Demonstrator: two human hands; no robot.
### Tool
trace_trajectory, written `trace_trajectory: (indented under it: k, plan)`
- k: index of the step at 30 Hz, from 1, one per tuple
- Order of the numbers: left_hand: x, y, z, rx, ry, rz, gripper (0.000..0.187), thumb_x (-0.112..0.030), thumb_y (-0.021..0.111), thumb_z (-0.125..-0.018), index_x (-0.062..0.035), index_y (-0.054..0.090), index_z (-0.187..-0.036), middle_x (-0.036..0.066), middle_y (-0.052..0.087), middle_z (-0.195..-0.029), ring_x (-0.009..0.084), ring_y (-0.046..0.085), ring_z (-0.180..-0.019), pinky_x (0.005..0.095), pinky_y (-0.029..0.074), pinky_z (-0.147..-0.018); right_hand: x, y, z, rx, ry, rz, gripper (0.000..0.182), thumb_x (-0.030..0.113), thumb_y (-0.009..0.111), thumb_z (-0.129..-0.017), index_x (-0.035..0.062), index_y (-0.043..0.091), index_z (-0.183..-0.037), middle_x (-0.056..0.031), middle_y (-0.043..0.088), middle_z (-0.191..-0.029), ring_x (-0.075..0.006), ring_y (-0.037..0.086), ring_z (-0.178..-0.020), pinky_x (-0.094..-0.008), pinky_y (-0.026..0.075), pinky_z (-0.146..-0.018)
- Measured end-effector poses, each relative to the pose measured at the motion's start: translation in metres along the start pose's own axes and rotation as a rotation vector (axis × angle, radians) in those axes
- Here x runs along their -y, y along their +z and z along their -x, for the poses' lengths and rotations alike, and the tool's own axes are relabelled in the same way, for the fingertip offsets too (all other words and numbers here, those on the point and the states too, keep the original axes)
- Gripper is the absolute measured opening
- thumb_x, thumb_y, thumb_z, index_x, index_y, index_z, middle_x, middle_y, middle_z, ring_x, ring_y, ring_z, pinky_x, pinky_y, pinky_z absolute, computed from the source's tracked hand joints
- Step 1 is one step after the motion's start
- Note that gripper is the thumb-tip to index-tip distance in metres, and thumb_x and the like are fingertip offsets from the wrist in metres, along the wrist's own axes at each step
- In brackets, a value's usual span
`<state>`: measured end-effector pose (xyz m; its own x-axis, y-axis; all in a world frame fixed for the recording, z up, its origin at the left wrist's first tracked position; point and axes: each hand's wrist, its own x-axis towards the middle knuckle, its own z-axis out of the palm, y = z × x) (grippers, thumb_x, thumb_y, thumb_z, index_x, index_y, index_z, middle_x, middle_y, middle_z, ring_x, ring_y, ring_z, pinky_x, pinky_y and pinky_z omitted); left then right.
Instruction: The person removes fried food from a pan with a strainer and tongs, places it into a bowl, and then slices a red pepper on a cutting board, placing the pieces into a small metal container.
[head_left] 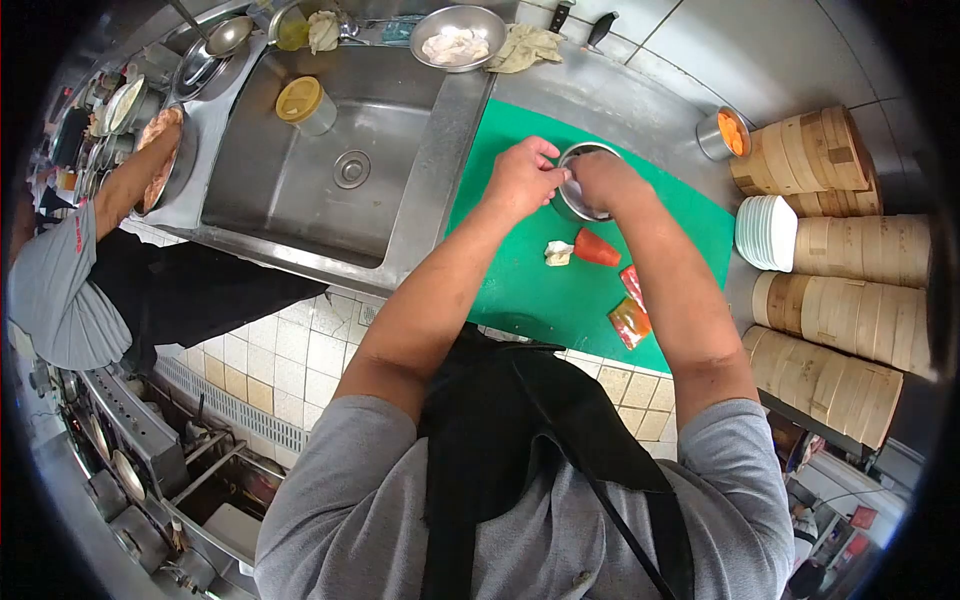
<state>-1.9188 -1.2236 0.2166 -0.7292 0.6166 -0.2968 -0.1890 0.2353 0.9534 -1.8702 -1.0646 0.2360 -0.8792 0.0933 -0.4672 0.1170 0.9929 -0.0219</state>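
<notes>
My left hand (522,180) is at the left rim of a round metal container (576,208), its fingers curled and pinched against the edge. My right hand (606,182) reaches down into that container, so its fingertips are hidden; something pale shows inside. The container stands on a green cutting board (510,285). Just below it on the board lie a small cream-coloured piece (558,253) and a red piece (597,247) that looks like bell pepper. Further down, by my right forearm, are red and green pepper pieces (630,322), partly covered by the arm.
A steel sink (400,170) holding a yellow-lidded tub (306,104) is on the left. Behind stand a metal bowl (458,40) of pale food and two knives. Right: orange pieces in a tin (722,134), white dishes (766,233), bamboo steamers (850,245). A co-worker's arm (135,185) is far left.
</notes>
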Motion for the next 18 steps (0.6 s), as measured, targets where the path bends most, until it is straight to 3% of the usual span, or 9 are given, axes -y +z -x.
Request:
trace_trajectory:
  k: [1,3,9,18]
  plan:
    - [-0.002,0.0,0.0,0.003,-0.009,-0.007,0.037,-0.01,0.077,-0.082,0.001,0.058,-0.112,0.008,0.064,-0.089,0.0131,0.063,-0.065,0.0282,0.053,-0.053,-0.001,0.005,-0.001,-0.001,0.001,0.0,0.019,0.008,0.061,-0.083,0.002,0.07,-0.099,-0.02,0.07,-0.108,-0.0325,0.068,-0.102,-0.0425,0.055,-0.086]
    - [-0.003,0.001,0.0,0.002,-0.005,-0.003,0.037,-0.01,0.077,-0.082,0.0014,0.058,-0.112,0.008,0.064,-0.088,0.013,0.062,-0.064,0.0282,0.053,-0.053,0.001,0.015,0.002,-0.016,0.072,-0.037,0.032,0.006,0.061,-0.082,0.0043,0.064,-0.114,-0.0216,0.068,-0.111,-0.0349,0.066,-0.103,-0.0447,0.053,-0.088]
    - [0.004,0.005,-0.005,-0.005,-0.014,0.006,0.037,-0.009,0.078,-0.081,0.0011,0.06,-0.112,0.01,0.067,-0.088,0.0141,0.064,-0.062,0.0296,0.055,-0.052,0.0,0.016,0.008,-0.074,-0.035,-0.066,0.032,0.003,0.062,-0.082,0.003,0.061,-0.114,-0.02,0.068,-0.112,-0.0325,0.067,-0.106,-0.0437,0.054,-0.089]
    - [0.003,0.003,-0.003,0.004,0.007,-0.02,0.042,-0.015,0.079,-0.081,0.0026,0.058,-0.113,0.009,0.066,-0.088,0.0132,0.062,-0.063,0.0276,0.052,-0.052,0.003,0.014,0.011,-0.116,-0.035,-0.018,0.032,0.004,0.062,-0.082,0.0059,0.063,-0.115,-0.0205,0.068,-0.112,-0.0327,0.066,-0.107,-0.0437,0.054,-0.09]
